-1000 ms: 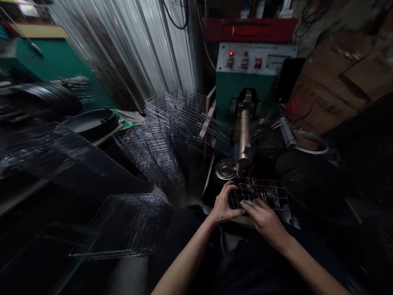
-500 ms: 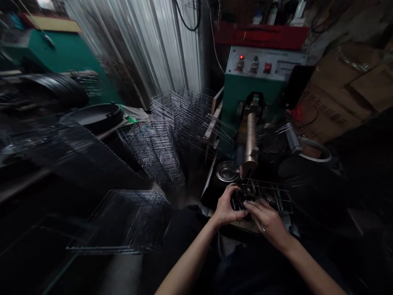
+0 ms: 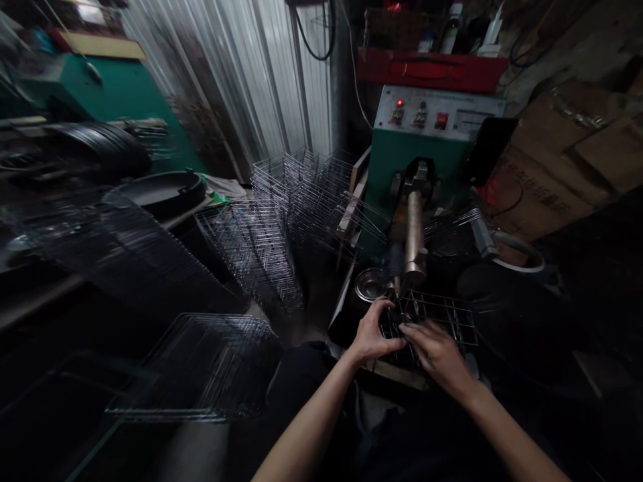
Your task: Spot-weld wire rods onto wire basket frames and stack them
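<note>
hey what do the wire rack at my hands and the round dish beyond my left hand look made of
Wire rack: probably bare metal; thin, straight crossing wires glint silvery. Round dish: likely smooth, shiny metal, given its bright rim highlights.

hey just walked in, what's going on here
A person has both bare hands at a wire grid, in front of the metal arm of a green machine. The left hand curves at the grid's left end, the right hand along its near side; their exact grip is too dark to tell. The machine's red light is lit.
</note>
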### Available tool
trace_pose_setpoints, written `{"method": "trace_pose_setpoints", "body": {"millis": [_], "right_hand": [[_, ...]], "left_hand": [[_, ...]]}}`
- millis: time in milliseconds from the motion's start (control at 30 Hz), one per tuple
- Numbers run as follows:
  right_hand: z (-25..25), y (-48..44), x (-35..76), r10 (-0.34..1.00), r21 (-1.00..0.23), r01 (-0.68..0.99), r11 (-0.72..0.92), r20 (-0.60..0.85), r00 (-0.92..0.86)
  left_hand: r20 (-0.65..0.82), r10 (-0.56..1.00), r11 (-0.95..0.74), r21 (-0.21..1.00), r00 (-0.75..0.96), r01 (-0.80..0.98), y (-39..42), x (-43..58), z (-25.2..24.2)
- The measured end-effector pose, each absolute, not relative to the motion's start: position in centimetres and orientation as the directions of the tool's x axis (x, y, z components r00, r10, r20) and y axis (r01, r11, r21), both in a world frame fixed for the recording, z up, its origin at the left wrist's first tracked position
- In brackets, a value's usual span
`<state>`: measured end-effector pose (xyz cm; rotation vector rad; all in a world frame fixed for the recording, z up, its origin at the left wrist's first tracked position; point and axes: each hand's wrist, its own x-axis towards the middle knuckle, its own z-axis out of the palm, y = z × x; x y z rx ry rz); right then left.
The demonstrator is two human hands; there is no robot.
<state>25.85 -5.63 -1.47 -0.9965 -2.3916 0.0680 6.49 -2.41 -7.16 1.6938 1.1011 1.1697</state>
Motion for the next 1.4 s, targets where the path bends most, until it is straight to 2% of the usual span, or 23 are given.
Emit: {"method": "trace_pose_setpoints", "body": {"millis": [167,433,600,767,1000,1200,1300,1400], "right_hand": [[-1.6,-5.5,25.9,0.678,-0.279,0.637,0.719,0.486,-0.552],[-1.7,-5.9,25.3,0.745,-0.378,0.652,0.657,0.454,-0.488],[-1.7,-6.1,24.9,0.751,-0.36,0.676,0.643,0.473,-0.461],[-1.5,-4.9,24.7,0.749,-0.362,0.68,0.637,0.498,-0.436],[-1.7,-3.1,24.5,0.739,-0.348,0.682,0.643,0.516,-0.433],[-1.8,-3.1,24.4,0.75,-0.413,0.652,0.636,0.53,-0.395],[-1.7,-3.3,24.5,0.788,-0.46,0.668,0.585,0.517,-0.334],[-1.8,-3.1,24.5,0.779,-0.433,0.705,0.562,0.563,-0.276]], "left_hand": [[0.307,0.935,-0.339,0.919,0.175,0.203,-2.6,6.6,-6.7],[0.26,0.939,-0.321,0.895,0.224,0.309,-2.3,6.0,-5.6],[0.303,0.928,-0.36,0.875,0.215,0.322,-1.8,6.0,-6.0],[0.247,0.953,-0.291,0.91,0.177,0.296,-0.9,6.1,-6.0],[0.274,0.947,-0.315,0.895,0.166,0.317,0.8,6.0,-6.1],[0.352,0.923,-0.382,0.883,0.154,0.272,0.3,6.1,-5.8],[0.322,0.938,-0.346,0.886,0.129,0.309,-0.3,6.2,-5.3],[0.29,0.949,-0.316,0.886,0.127,0.339,0.0,6.2,-5.1]]}}
